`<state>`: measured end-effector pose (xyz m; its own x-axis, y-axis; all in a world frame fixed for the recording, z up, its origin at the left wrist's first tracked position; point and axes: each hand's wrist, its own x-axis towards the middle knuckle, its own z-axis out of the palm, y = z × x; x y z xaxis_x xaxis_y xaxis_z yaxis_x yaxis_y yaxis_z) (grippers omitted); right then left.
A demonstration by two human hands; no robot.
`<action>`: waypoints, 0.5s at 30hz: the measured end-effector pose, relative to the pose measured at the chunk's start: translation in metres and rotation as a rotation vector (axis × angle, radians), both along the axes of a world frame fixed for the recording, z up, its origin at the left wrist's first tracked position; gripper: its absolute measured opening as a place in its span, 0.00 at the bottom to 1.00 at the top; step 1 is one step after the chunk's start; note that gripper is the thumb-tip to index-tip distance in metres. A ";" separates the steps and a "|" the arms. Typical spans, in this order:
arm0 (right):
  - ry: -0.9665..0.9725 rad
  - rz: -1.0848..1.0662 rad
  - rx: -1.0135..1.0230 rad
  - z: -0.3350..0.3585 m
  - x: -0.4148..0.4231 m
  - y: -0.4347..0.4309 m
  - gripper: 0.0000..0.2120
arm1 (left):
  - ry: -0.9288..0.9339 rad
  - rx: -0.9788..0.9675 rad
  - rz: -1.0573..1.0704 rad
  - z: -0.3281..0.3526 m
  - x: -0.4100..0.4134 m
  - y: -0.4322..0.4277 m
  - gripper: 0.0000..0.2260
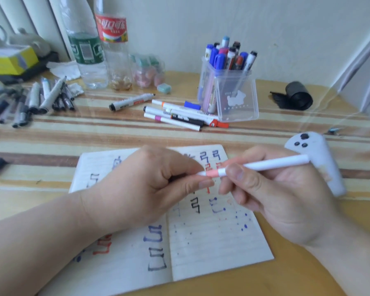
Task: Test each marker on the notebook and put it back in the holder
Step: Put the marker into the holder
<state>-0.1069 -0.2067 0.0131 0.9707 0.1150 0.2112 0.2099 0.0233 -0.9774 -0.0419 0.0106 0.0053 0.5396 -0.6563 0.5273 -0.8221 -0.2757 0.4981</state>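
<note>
A thin white marker with a pink band lies level between both hands above the open notebook. My right hand grips its white barrel. My left hand pinches the pink end, where the cap sits; whether the cap is on or partly off I cannot tell. The notebook pages carry blue, red and black test marks. The clear plastic holder stands at the back, right of centre, with several markers upright in it. Several loose markers lie on the table just left of the holder.
A heap of grey and black pens lies at the far left. Two plastic bottles and a small jar stand at the back. A white controller-like object sits right of my right hand. A black roll lies at the back right.
</note>
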 end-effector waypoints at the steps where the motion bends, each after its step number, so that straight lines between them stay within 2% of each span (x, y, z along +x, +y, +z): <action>1: 0.009 -0.004 0.000 -0.001 -0.001 0.000 0.11 | 0.009 0.003 -0.003 -0.002 0.001 0.000 0.14; 4: 0.033 -0.029 0.015 -0.006 -0.002 0.001 0.14 | 0.035 0.025 0.018 -0.008 0.006 -0.001 0.18; 8: 0.028 -0.141 0.117 -0.005 0.003 0.002 0.25 | 0.029 0.021 0.078 -0.011 0.014 -0.002 0.18; 11: -0.023 -0.248 0.048 0.004 0.007 0.001 0.27 | 0.067 0.032 0.151 -0.012 0.016 0.001 0.20; 13: -0.045 -0.284 0.001 0.011 0.009 0.003 0.25 | 0.078 0.037 0.173 -0.011 0.016 0.002 0.18; 15: -0.067 -0.289 -0.074 0.022 0.012 0.007 0.16 | 0.076 0.067 0.192 -0.011 0.017 0.002 0.16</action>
